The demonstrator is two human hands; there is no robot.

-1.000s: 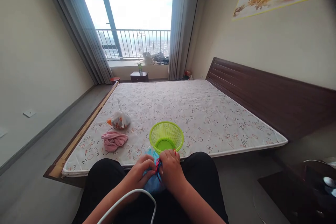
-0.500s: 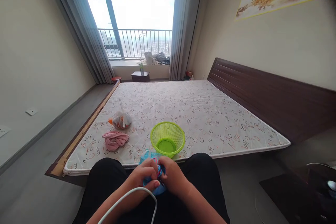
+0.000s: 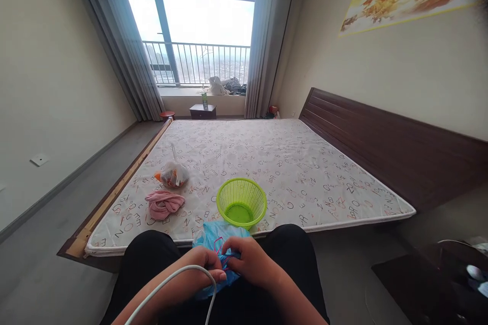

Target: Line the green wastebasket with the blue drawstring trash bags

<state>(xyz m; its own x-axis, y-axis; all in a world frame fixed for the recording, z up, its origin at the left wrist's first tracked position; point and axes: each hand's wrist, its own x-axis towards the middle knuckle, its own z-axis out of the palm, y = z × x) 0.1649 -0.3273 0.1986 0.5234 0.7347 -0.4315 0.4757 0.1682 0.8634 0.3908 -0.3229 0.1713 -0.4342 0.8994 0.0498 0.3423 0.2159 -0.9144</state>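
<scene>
A crumpled light-blue plastic bag [image 3: 209, 233] lies over my lap against the mattress edge. My left hand [image 3: 204, 266] is closed on it from the left, thumb and fingers pinched together. My right hand [image 3: 249, 259] pinches the bag from the other side, fingers bent, close to the left fingertips. Between the hands a thin pink cord [image 3: 218, 245] loops up from the bag; which fingers grip it I cannot tell. Just beyond the hands stands a green plastic basket [image 3: 241, 216], upright, with nothing visible inside.
On the mattress [image 3: 290, 172], left of the basket, lie a folded pink cloth [image 3: 164, 205] and a knotted clear bag [image 3: 173, 174] with orange-brown contents. A white cable [image 3: 179, 271] curves over my left forearm. A dark headboard [image 3: 381, 137] rises at the right.
The blue bag is spread wider, reaching up toward the basket. The pink cord loop now stands out clearly between the hands. The view has shifted slightly.
</scene>
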